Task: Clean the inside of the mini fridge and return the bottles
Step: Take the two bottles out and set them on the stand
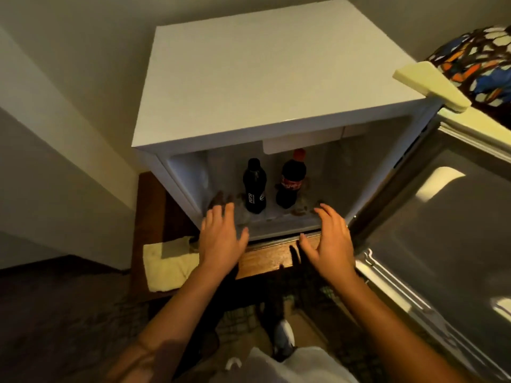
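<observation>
- One cloth [168,265] lies on the wooden worktop [265,258], left of the mini fridge [265,78].
- Left hand [221,236]: grip empty, fingers spread at the fridge sill.
- Two bottles stand on the fridge floor: black bottle [254,186], then red-capped cola bottle [291,181].
- Right hand [330,236]: grip empty, fingers spread.
- Door [442,217] stands open at right.
- Judged step: bottle removal; next move calls for grasping each bottle.

White mini fridge [249,78], black bottle [254,186], red-capped dark bottle [291,181], pale yellow cloth [168,262], multicoloured mosaic-patterned lampshade [475,59].
</observation>
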